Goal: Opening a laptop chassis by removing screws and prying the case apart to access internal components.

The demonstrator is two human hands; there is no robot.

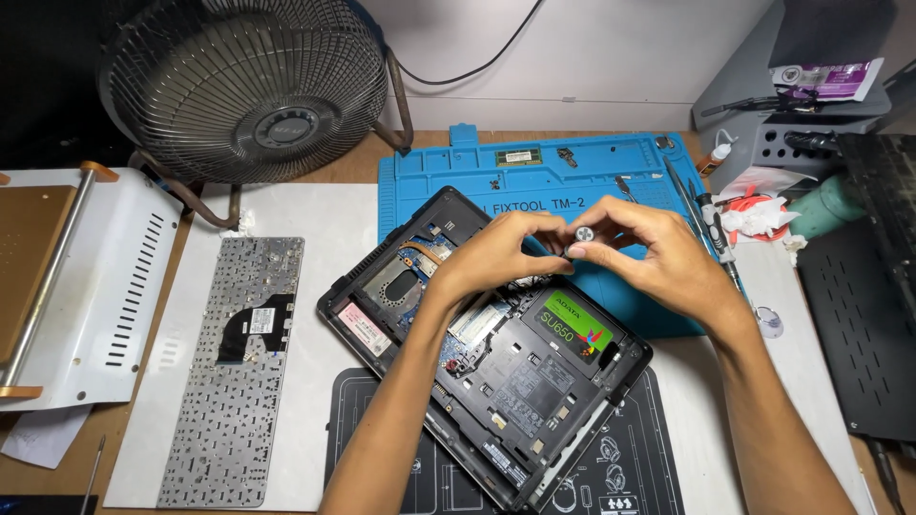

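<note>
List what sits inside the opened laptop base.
Inside the laptop base: a black drive with a green label, a circuit board, and a copper heat pipe. Both hands cover the middle.

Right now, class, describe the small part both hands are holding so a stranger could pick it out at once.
Find the opened laptop lying at an angle mid-table. Above it, the left hand and right hand meet fingertip to fingertip. Pinched between them is a small round silvery part with a cross on its face, the only thing held off the table.
</note>
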